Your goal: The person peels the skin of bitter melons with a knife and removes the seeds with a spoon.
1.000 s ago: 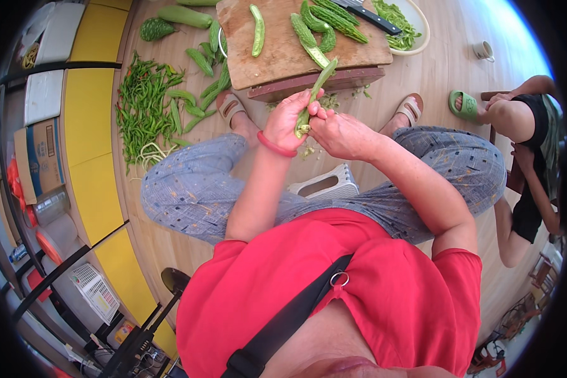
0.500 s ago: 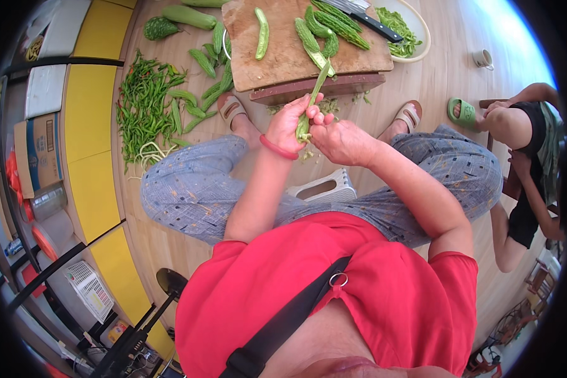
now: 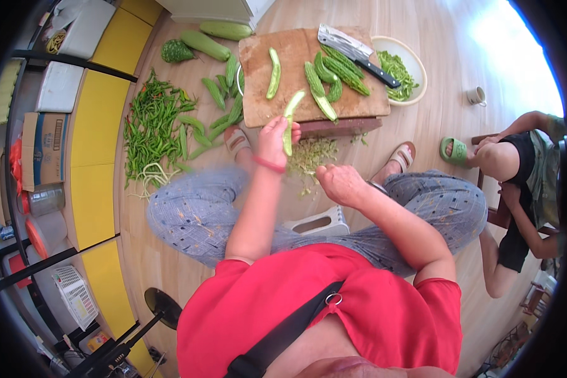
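My left hand grips a bitter melon half, its pale hollowed side showing, near the front edge of the wooden cutting board. My right hand is closed, apart from the melon, above the floor; a small dark edge shows by its wrist, and what it holds is hidden. On the board, another bitter melon half lies at the left. Several bitter melons and a further cut half lie at the right, beside a knife with a black handle.
Pale scraps litter the floor below the board. A white bowl of green slices stands at right. Green chilies, bitter melons and gourds lie at left. Beyond are a mug and another person's knee.
My hands have separated. The left has moved left with the melon half, and the right has dropped lower and away from it. The view has shifted, showing more beyond the board.
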Action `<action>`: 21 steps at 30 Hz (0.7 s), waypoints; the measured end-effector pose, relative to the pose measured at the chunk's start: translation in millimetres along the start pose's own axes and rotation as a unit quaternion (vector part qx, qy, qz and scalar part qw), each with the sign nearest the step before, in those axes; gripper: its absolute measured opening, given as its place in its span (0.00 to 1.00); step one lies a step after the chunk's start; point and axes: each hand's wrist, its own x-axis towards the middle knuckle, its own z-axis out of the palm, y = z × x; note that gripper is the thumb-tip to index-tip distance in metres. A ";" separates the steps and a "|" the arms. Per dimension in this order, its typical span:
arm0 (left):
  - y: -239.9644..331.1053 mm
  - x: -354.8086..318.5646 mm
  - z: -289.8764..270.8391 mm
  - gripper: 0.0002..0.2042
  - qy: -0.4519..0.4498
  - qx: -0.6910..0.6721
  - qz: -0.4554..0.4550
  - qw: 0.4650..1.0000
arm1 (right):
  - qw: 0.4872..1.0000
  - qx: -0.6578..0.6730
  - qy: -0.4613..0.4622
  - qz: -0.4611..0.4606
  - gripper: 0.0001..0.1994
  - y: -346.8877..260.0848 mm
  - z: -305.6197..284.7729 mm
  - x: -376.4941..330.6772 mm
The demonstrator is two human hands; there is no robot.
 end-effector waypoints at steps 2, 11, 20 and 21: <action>8.4 13.2 -5.3 0.10 0.064 0.079 0.095 0.990 | 0.999 0.008 -0.008 0.049 0.05 -3.2 -2.0 4.6; 56.4 143.8 -56.3 0.11 0.183 0.283 0.292 0.895 | 0.985 0.000 -0.073 0.156 0.11 -10.4 -33.1 14.0; 37.1 179.4 -60.1 0.15 0.143 0.530 0.260 0.794 | 0.989 0.038 0.026 0.143 0.21 2.5 -23.7 -12.9; 43.6 174.1 -54.0 0.15 0.177 0.542 0.278 0.773 | 0.988 0.044 0.030 0.146 0.19 0.3 -27.0 -11.3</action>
